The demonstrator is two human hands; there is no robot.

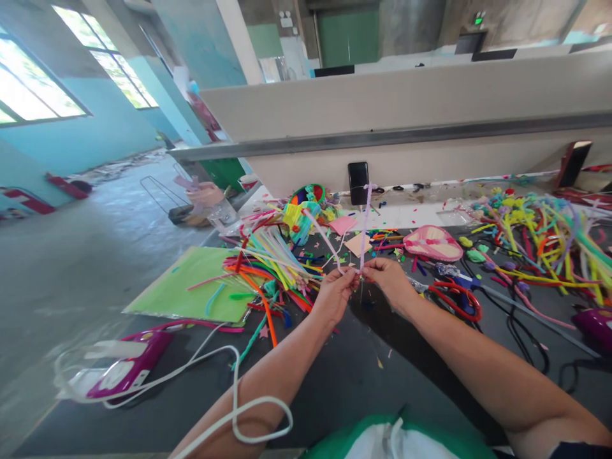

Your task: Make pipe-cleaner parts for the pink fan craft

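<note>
While we've got this fuzzy lilac stem (364,233) sticking up in a V over the dark tabletop (329,395), let's talk grip. Our left hand (335,293) and right hand (389,282) nearly meet, each pinching its low point between thumb and finger; we can't tell if it's one bent piece or two. We'd pinch right at the joint, turn with fingertips only, and let the free ends stand apart so nothing snags. Go easy, rebent wire probably won't look crisp.

As for the desk mess: a bundle of coloured stems (280,261) lies to our left, partly over a green sheet (191,284), and a phone (358,183) leans on the pale partition (406,95). Beyond that, the room's pretty raw: bare floor (119,210), blue wall (48,143), big windows (29,83) at left, and a green exit sign (479,19).
</note>
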